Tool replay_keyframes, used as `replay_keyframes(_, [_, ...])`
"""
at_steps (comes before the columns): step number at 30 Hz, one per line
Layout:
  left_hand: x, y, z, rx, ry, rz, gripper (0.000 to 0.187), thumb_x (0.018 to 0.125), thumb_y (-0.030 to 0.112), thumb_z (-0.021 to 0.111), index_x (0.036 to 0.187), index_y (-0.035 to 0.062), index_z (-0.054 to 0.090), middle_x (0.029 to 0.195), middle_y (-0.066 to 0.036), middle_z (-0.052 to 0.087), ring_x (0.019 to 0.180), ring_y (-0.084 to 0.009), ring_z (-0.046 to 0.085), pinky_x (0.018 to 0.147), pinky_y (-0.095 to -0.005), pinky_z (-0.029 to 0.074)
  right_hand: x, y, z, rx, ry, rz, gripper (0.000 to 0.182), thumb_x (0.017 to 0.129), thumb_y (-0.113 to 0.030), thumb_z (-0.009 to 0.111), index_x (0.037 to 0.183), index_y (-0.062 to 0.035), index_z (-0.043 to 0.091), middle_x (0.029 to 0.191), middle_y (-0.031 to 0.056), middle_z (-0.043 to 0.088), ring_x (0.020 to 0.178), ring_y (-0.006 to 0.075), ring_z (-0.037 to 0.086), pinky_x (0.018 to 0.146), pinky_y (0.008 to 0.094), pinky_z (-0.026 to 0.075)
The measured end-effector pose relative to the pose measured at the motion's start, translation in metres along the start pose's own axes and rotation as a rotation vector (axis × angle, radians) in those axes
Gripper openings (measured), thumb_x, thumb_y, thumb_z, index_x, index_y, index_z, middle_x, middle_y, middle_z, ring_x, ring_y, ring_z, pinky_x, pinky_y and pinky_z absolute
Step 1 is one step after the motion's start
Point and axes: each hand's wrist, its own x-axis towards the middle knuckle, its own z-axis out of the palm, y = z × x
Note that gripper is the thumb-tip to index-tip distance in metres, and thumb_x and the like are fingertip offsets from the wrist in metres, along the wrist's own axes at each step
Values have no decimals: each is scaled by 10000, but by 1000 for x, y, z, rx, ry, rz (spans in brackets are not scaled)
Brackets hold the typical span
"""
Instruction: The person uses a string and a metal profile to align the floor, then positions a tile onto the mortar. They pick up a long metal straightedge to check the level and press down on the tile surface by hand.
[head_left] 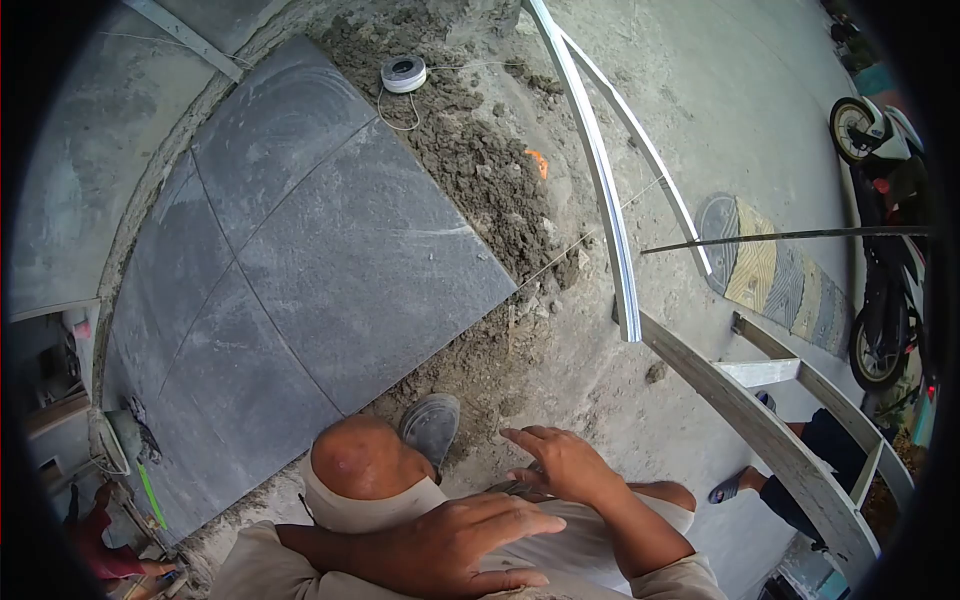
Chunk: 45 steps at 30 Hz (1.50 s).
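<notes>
My left hand (480, 538) is stretched out above my lap, fingers extended and thumb apart, with nothing in it. Just beyond it, my right hand (565, 465) hovers near my knee, its fingers loosely bent and apart, also holding nothing. In front of my legs lies a floor of large dark grey tiles (370, 230) with narrow joints. Lumpy grey mortar (465, 150) borders the tiles on the right. On the mortar sits a white string reel (403, 74), with thin string trailing from it. My shoe (431, 425) rests beside the near tile edge.
Long pale metal bars (598, 160) stretch across the upper right, and a ladder-like frame (760, 435) lies at lower right. A person in sandals (735, 485) stands beyond it. Motorcycles (880, 260) are at the far right. Someone with a red sleeve (100, 545) is at lower left.
</notes>
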Motion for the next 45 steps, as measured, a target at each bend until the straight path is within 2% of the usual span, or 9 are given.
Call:
replay_keyframes(10, [-14, -29, -102, 557, 61, -148, 558, 806, 405, 651, 1230, 63, 532, 1242, -161, 547, 1165, -337, 507, 993, -434, 384, 14, 17, -15, -100, 213, -13, 461, 808, -298, 653, 1207, -103, 529, 1031, 141, 602, 948, 335, 584, 816, 420, 461])
replay_keyframes(18, [70, -279, -228, 1417, 699, -538, 827, 892, 600, 341, 1450, 23, 140, 1519, -184, 80, 1412, -320, 38, 1137, -459, 37, 7, 18, -11, -88, 167, -8, 478, 823, -317, 639, 1226, -91, 517, 1029, 158, 608, 952, 351, 584, 821, 423, 468])
replay_keyframes(20, [94, -294, -191, 1463, 633, -422, 808, 907, 600, 299, 1455, 34, 122, 1522, -185, 50, 1412, -321, 14, 1132, -479, 34, 5, 19, -7, -64, 174, -5, 497, 830, -340, 634, 1242, -92, 510, 1021, 169, 611, 957, 361, 582, 824, 425, 472])
replay_keyframes(22, [92, -276, -92, 1261, -86, -39, 843, 887, 652, 271, 1438, 19, 190, 1515, -177, 120, 1409, -313, 73, 1135, -470, 62, 6, 18, -9, -70, 196, 0, 471, 825, -326, 644, 1208, -77, 531, 1018, 173, 615, 936, 352, 593, 808, 423, 479])
replay_keyframes(26, [86, -250, -78, 833, -86, 198, 869, 860, 696, 236, 1424, 35, 254, 1505, -138, 191, 1405, -285, 125, 1138, -465, 65, 17, 17, -11, 50, 202, 52, 411, 823, -310, 652, 1142, -65, 564, 1009, 173, 623, 906, 344, 605, 782, 413, 490])
replay_keyframes(33, [115, -262, -254, 1456, -172, 144, 853, 861, 693, 236, 1440, 68, 219, 1509, -119, 180, 1407, -254, 121, 1145, -450, 64, 29, 31, -12, -6, 216, 38, 336, 822, -298, 662, 1039, -51, 597, 995, 138, 637, 866, 312, 625, 747, 397, 500])
replay_keyframes(37, [122, -273, -379, 1356, 666, -452, 813, 900, 625, 274, 1449, 36, 160, 1525, -123, 119, 1415, -250, 69, 1147, -433, 44, 29, 33, -14, 26, 230, 88, 367, 817, -307, 668, 1066, -46, 595, 989, 149, 636, 858, 304, 630, 740, 390, 505])
replay_keyframes(40, [131, -278, -370, 1449, 728, -556, 793, 918, 589, 277, 1449, 18, 134, 1525, -135, 108, 1417, -260, 48, 1146, -425, 33, 33, 33, -18, 56, 249, 121, 378, 817, -306, 665, 1080, -45, 594, 963, 156, 638, 860, 320, 625, 736, 396, 503])
replay_keyframes(45, [112, -266, -205, 1378, -267, 126, 836, 882, 651, 284, 1451, 51, 162, 1527, -114, 107, 1417, -240, 56, 1147, -426, 43, 44, 35, -19, 99, 216, 93, 373, 817, -301, 661, 1082, -47, 596, 956, 157, 640, 858, 328, 625, 727, 399, 501])
